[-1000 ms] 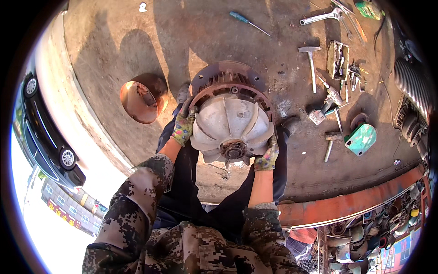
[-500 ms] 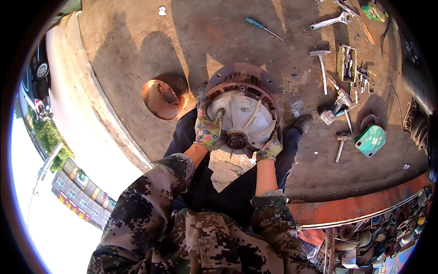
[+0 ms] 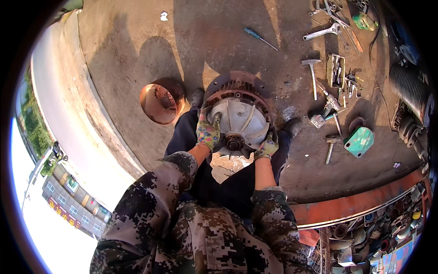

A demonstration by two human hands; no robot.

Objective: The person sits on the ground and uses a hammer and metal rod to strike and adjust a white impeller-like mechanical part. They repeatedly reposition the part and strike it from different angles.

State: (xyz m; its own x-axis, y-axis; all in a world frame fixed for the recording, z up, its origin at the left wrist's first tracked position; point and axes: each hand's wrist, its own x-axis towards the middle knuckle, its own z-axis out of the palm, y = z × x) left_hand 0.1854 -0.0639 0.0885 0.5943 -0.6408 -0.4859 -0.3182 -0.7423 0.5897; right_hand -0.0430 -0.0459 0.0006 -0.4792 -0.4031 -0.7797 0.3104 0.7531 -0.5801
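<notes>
Between my legs stands a rusty electric motor [image 3: 237, 84] with cooling fins and a wide flange at its far side. A pale grey ribbed fan [image 3: 244, 121] with a dark central hub covers its near end. My left hand [image 3: 208, 131], in a flowered glove, grips the fan's left edge, thumb on its face. On the lower right edge, my gloved right hand [image 3: 267, 147] has its fingers curled round the rim. Some fingertips of both hands are hidden behind the fan. Whether the fan is fixed to the motor, I cannot tell.
Left of the motor lies a rusty round cover [image 3: 159, 102]. A screwdriver [image 3: 260, 39] lies beyond. To the right are a hammer [image 3: 312, 75], an adjustable wrench [image 3: 323, 32], a tool box [image 3: 336, 71], a cordless power tool [image 3: 331, 102], a mallet [image 3: 331, 148] and a green metal piece [image 3: 359, 142].
Both hands keep their grip on the fan's edges. The whole view has shifted slightly. On the road at the left, the car has gone from view and a motorbike shows.
</notes>
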